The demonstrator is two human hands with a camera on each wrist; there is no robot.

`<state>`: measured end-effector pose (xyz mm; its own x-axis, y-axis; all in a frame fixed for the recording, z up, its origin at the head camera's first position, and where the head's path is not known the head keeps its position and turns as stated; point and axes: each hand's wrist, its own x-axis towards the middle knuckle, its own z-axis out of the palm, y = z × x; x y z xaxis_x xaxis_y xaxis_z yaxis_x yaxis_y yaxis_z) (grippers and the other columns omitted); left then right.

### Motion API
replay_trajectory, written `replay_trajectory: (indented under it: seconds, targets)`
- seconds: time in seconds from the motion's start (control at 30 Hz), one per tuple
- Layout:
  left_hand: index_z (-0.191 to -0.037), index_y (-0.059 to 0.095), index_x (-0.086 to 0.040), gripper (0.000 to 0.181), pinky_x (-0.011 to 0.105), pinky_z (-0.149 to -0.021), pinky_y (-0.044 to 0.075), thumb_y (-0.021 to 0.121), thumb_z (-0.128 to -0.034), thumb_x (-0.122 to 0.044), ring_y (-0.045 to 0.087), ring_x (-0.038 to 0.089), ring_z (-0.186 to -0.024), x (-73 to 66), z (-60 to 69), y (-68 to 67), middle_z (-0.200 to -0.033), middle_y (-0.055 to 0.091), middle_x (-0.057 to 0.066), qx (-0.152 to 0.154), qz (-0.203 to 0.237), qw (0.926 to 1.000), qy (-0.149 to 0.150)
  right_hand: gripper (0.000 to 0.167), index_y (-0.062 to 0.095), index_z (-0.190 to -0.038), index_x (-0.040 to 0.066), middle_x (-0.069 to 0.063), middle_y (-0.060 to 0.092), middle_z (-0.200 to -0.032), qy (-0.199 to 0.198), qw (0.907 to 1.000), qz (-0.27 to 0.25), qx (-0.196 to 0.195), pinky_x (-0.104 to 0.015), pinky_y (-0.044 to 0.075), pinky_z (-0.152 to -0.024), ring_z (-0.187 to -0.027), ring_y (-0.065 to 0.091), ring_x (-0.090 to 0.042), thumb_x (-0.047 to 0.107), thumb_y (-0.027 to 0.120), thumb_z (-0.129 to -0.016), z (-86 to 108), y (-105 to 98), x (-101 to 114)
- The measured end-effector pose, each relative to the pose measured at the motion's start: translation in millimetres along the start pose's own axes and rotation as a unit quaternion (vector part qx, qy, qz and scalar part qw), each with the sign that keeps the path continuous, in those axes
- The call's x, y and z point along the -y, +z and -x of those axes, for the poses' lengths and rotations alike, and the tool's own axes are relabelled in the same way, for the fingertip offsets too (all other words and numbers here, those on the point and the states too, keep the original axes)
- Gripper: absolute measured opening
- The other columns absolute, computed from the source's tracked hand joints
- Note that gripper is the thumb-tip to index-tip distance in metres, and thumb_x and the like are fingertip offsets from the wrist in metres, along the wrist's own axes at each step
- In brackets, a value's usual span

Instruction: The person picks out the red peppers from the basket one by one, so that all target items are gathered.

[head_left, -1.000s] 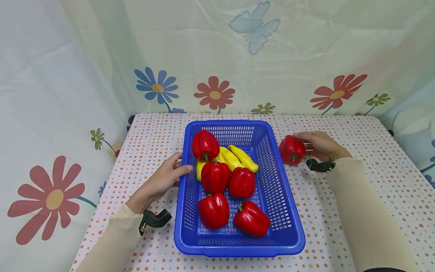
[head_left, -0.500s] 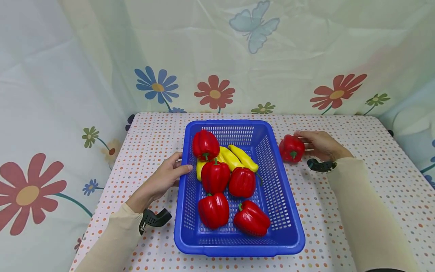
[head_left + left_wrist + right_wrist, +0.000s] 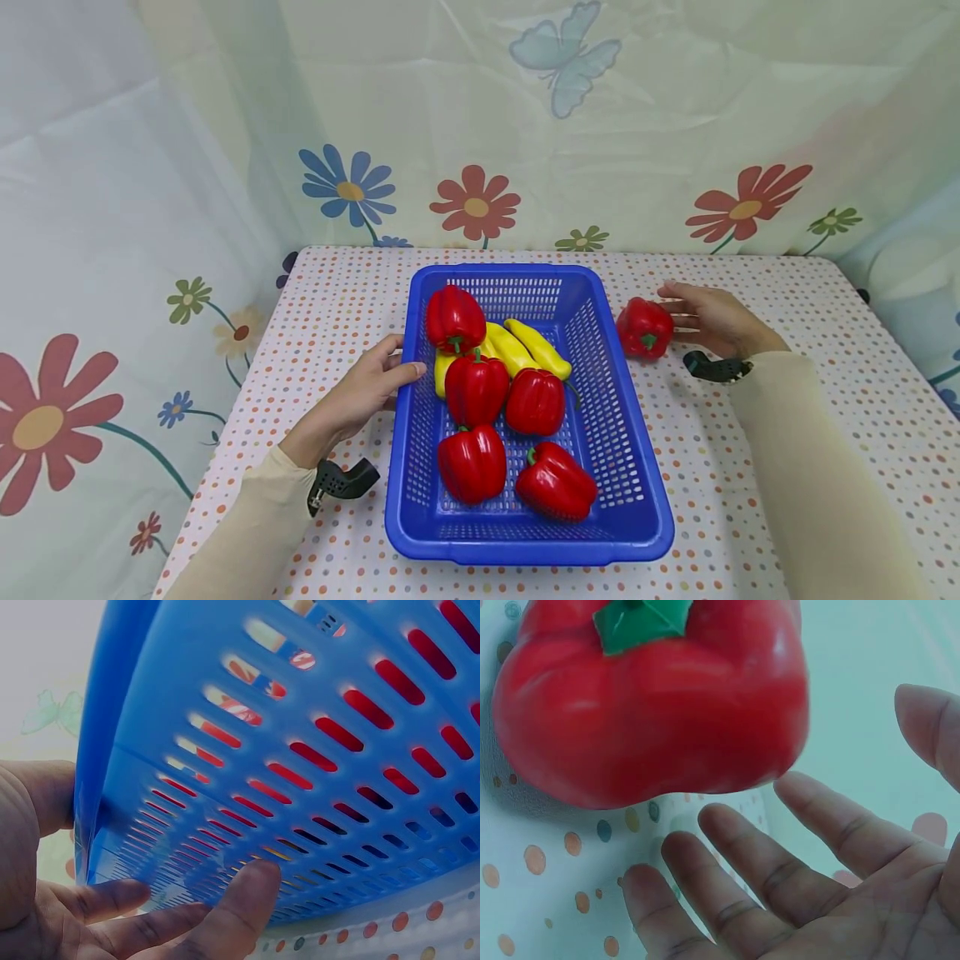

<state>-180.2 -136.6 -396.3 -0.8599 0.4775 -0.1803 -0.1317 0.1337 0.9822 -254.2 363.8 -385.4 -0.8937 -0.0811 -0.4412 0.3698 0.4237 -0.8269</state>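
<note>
A red bell pepper with a green stem rests on the dotted table just right of the blue basket. My right hand is beside it, fingers spread and thumb apart; in the right wrist view the pepper is near the fingertips, and whether one touches it I cannot tell. My left hand grips the basket's left side, thumb over the rim; the left wrist view has the fingers against the slotted outer wall.
Several red peppers lie in the basket, with yellow peppers partly beneath them toward the back. A flowered curtain hangs behind the dotted table.
My right hand has loosened from the red pepper, its fingers spreading and shifting slightly to the right. The pepper stays beside the basket. My left hand has not moved.
</note>
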Motion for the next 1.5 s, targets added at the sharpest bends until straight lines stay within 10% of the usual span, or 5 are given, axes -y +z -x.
replay_trajectory:
  seconds: [0.9, 1.5]
  targets:
    - [-0.154, 0.033, 0.0, 0.053, 0.05, -0.079, 0.065, 0.052, -0.1075, -0.018, 0.074, 0.046, -0.102, -0.3, 2.1, 0.5, -0.131, 0.063, 0.033, -0.003, 0.003, 0.9999, 0.01, 0.097, -0.001, -0.168, 0.016, -0.014, -0.005, -0.175, -0.057, 0.9915, -0.103, -0.055, -0.057, 0.002, -0.13, -0.16, -0.004, -0.042, 0.074, 0.037, -0.099, 29.4, 15.5, 48.9]
    - [-0.152, 0.035, -0.002, 0.051, 0.048, -0.079, 0.066, 0.053, -0.1068, -0.019, 0.075, 0.044, -0.1, -0.3, -1.3, 0.8, -0.13, 0.065, 0.031, -0.007, 0.001, 1.0, 0.003, 0.081, 0.012, -0.169, 0.022, -0.01, 0.01, -0.175, -0.129, 0.9706, -0.193, -0.065, -0.054, 0.012, -0.13, -0.16, 0.01, -0.04, 0.059, 0.044, -0.105, 42.1, 63.0, 89.0]
